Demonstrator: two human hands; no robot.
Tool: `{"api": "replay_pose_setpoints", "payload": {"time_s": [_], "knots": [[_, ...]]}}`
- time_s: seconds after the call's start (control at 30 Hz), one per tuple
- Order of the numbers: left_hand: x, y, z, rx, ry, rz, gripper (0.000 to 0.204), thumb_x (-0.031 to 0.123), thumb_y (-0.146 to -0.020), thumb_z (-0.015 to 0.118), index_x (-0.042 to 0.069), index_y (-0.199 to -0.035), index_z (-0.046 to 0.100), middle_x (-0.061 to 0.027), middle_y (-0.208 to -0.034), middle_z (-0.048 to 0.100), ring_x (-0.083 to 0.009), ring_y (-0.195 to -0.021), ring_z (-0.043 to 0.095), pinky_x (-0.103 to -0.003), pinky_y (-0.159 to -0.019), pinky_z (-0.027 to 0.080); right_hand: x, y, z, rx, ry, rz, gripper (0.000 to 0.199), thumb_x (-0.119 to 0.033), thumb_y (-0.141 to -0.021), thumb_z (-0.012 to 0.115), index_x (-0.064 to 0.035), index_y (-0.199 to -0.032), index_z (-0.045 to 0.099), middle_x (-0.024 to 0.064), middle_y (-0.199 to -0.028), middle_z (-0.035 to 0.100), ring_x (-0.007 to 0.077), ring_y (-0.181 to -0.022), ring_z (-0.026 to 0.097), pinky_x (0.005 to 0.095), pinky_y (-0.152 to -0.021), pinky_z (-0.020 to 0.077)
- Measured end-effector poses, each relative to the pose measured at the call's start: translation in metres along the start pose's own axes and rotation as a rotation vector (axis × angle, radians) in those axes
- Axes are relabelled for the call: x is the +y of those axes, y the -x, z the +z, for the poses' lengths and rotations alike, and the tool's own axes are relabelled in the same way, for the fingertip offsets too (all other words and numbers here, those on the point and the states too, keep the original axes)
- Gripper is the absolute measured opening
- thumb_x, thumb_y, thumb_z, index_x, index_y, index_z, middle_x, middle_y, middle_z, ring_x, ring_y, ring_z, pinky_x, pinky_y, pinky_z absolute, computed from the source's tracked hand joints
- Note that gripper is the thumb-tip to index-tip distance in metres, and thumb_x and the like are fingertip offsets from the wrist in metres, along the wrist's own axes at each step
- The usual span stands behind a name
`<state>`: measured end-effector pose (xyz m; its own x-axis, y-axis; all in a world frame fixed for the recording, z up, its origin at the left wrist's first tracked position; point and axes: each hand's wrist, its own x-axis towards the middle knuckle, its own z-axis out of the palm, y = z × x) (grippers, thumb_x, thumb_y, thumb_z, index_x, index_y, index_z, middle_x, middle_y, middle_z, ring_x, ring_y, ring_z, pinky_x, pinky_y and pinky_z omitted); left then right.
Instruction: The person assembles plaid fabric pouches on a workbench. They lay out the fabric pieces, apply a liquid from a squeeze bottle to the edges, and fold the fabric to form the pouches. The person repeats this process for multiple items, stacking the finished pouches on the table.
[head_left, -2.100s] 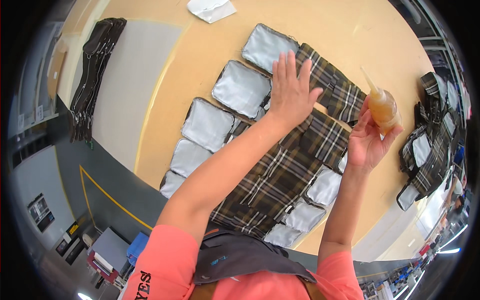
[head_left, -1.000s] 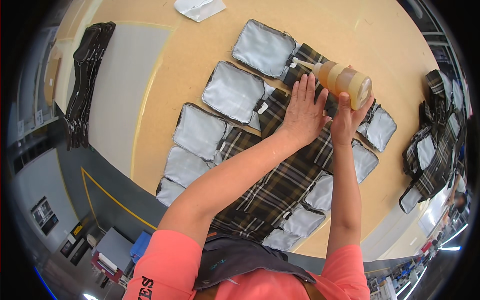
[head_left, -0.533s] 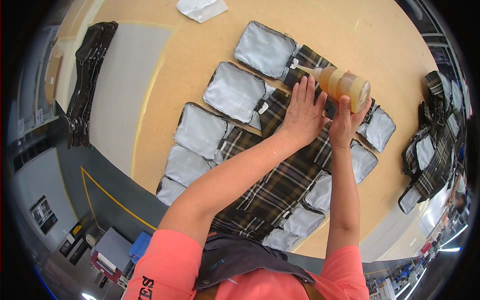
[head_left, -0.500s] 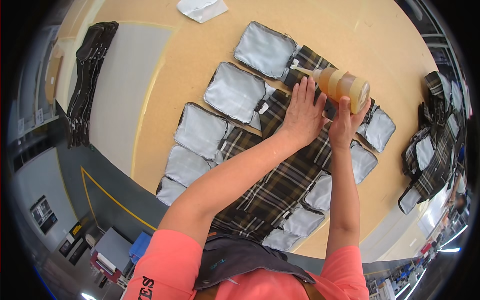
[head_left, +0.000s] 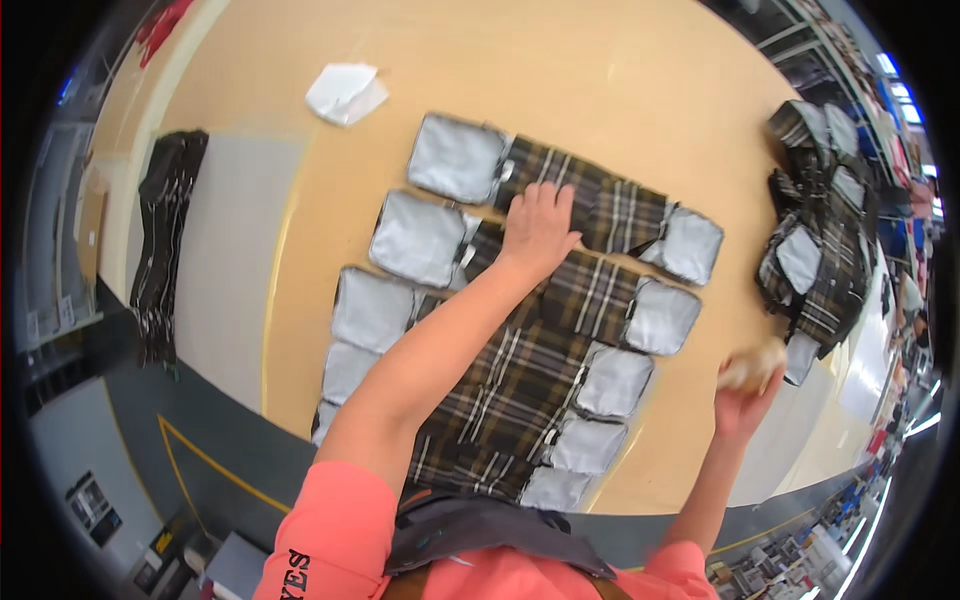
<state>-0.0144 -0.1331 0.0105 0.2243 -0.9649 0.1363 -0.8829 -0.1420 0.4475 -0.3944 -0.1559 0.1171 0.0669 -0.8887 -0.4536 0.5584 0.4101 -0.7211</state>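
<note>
Flat left hand (head_left: pixel 537 228) on plaid fabric pieces (head_left: pixel 560 310), right hand (head_left: pixel 745 385) grip blurred, cannot tell.

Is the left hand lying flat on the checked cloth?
Yes, the left hand lies palm down on the checked cloth.

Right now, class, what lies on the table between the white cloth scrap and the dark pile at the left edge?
In the head view, only bare table lies between the white cloth scrap and the dark pile: tan wood, then a grey mat.
</note>
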Motion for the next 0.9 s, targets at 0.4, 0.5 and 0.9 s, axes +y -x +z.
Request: {"api": "replay_pose_setpoints", "payload": {"time_s": [0.4,0.5,0.9], "knots": [[-0.014,-0.04,0.002,0.114,0.127,0.126,0.029,0.011,-0.076,0.06,0.003,-0.103,0.057,-0.0139,-0.094,0.057,-0.0324,-0.09,0.06,-0.043,-0.074,0.052,0.014,0.09,-0.118,0.544,1.961,-0.423,0.072,-0.035,-0.08,0.071,-0.0004,-0.135,0.04,0.0236,-0.133,0.044,0.0389,-0.124,0.042,0.0469,-0.102,0.0359],[-0.043,-0.04,-0.061,0.357,0.351,-0.098,0.018,0.012,-0.077,0.056,0.002,-0.09,0.064,-0.0199,-0.084,0.061,-0.037,-0.081,0.059,-0.045,-0.073,0.048,0.018,0.05,-0.009,0.182,1.682,-0.556,0.055,-0.019,-0.085,0.067,0.0003,-0.132,0.044,0.02,-0.131,0.047,0.0368,-0.124,0.041,0.0448,-0.104,0.0333],[-0.086,0.032,-0.103,0.268,0.242,-0.284,0.024,0.015,-0.084,0.065,0.005,-0.106,0.062,-0.011,-0.095,0.061,-0.0272,-0.092,0.058,-0.037,-0.082,0.047,0.193,-0.099,0.15,-0.397,1.751,-0.831,0.025,-0.014,-0.08,0.067,-0.0027,-0.099,0.056,0.0131,-0.091,0.058,0.0314,-0.089,0.056,0.0385,-0.079,0.0474]]}}
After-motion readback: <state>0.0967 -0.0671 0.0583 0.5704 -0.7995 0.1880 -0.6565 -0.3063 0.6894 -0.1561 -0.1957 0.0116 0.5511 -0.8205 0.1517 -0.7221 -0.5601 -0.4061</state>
